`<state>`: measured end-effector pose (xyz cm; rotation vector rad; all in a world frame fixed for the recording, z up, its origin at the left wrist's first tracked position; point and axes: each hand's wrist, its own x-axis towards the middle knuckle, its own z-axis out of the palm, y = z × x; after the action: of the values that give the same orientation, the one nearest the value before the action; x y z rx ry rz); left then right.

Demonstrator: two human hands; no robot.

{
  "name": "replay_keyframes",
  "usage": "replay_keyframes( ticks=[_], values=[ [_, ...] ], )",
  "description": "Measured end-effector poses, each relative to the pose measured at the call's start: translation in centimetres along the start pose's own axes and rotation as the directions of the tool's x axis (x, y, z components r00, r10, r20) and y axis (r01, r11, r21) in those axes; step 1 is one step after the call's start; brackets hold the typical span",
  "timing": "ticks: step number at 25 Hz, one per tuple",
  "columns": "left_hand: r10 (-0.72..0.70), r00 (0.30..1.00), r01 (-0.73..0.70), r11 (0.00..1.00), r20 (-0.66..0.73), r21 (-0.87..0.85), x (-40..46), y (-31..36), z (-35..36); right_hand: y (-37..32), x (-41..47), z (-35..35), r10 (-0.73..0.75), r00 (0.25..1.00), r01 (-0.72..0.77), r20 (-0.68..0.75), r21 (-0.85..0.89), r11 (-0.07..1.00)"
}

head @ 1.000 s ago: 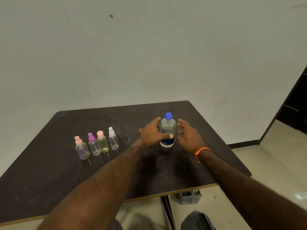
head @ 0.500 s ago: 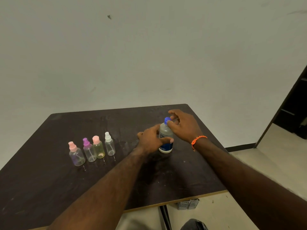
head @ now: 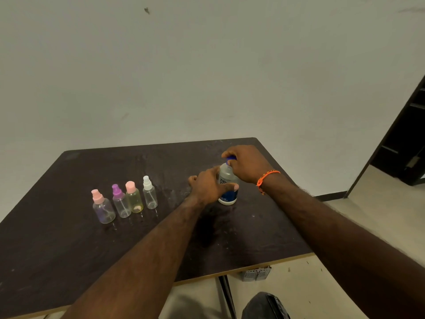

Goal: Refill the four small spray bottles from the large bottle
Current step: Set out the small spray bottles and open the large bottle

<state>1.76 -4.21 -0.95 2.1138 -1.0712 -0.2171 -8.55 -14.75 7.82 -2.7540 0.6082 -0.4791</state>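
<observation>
Near edge: dark brown table (head: 69, 261) with a pale edge band; a small perforated grey basket (head: 256, 274) sits on the floor just beyond that edge. Mid-table, left: four small spray bottles upright in a close row, all capped, well apart from both hands — pink-capped bottle (head: 103, 207), purple-capped bottle (head: 120, 201), a yellow-tinted bottle with pink cap (head: 134, 197), white-capped bottle (head: 149, 192). Mid-table, right: large bottle (head: 227, 180) standing upright on the table, clear body, dark blue label low down. Left hand (head: 208, 184) wrapped around its body, thumb across the front, fingers curled behind. Right hand (head: 247, 163) closed from above over the blue cap (head: 230, 159), fingertips pinching it; cap mostly hidden. Orange wristband (head: 266, 178) on the right wrist. Far: plain pale wall (head: 207, 65), dark doorway (head: 402, 143) at right.
</observation>
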Motion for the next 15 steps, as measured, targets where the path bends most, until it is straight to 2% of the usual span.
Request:
replay_keyframes(
  ticks=[3,7,9,13,15],
  values=[
    [-0.002,1.0,0.002,1.0,0.002,-0.002,-0.14,-0.15,-0.02,-0.36,-0.59,-0.31,-0.032,0.996,0.03,0.08,0.033,0.999],
    [-0.004,1.0,0.004,1.0,0.001,0.012,-0.06,0.02,0.04,0.22,-0.27,-0.57,0.066,0.998,-0.067,-0.023,-0.051,0.996],
    [-0.01,1.0,0.009,0.999,0.004,0.033,0.03,-0.03,0.06,0.25,-0.23,-0.4,0.091,0.995,-0.092,-0.032,-0.039,0.995],
    [-0.016,1.0,0.016,0.999,0.0,0.034,0.12,-0.13,0.11,0.17,-0.32,-0.02,0.036,0.999,-0.036,0.01,-0.059,0.998],
    [-0.014,1.0,0.014,0.999,0.0,0.031,0.1,-0.15,0.13,0.29,-0.51,-0.29,0.018,0.998,-0.019,0.066,0.006,1.0]
  ],
)
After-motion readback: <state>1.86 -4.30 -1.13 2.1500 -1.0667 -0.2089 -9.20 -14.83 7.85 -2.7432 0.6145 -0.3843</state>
